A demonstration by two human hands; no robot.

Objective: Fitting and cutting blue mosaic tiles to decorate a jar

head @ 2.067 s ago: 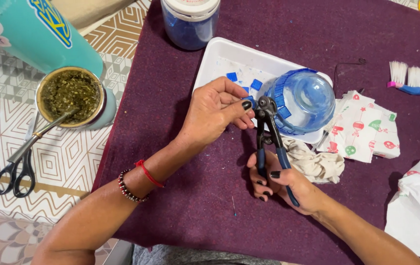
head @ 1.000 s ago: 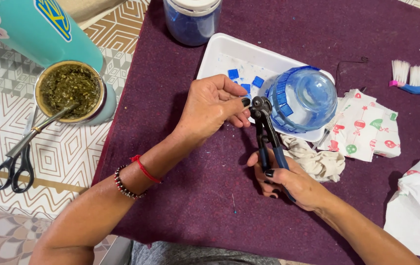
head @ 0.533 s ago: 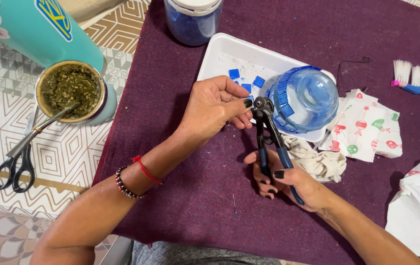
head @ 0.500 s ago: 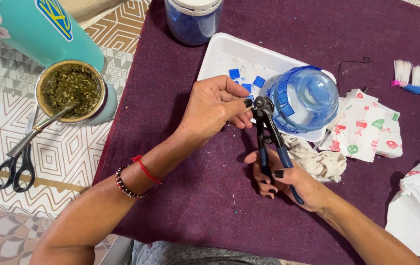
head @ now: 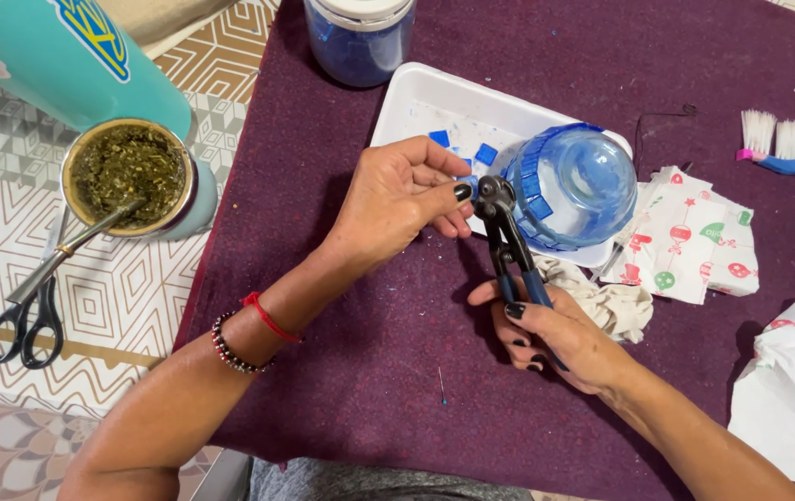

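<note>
- The right hand [head: 555,334] is wrapped around the blue handles of a pair of tile nippers [head: 507,243], gripping them near their lower end
- The nippers stand nearly upright over the purple felt cloth [head: 342,353], their dark head up by the left fingertips
- The left hand [head: 397,199] has thumb and fingers pinched together on a small blue tile piece [head: 469,186] held right at the nippers' head; the piece is mostly hidden
- Just beside the head, a blue glass bowl [head: 578,186] with tiles stuck along its rim lies tilted in a white tray [head: 425,93]
- Loose blue tile squares [head: 485,153] lie on the tray floor near the left fingers
- A crumpled rag [head: 606,301] lies just right of the handles, a printed paper napkin [head: 694,241] beyond it
- Off the cloth at left sit a cup of green herb tea [head: 128,172] and black scissors [head: 21,320]
</note>
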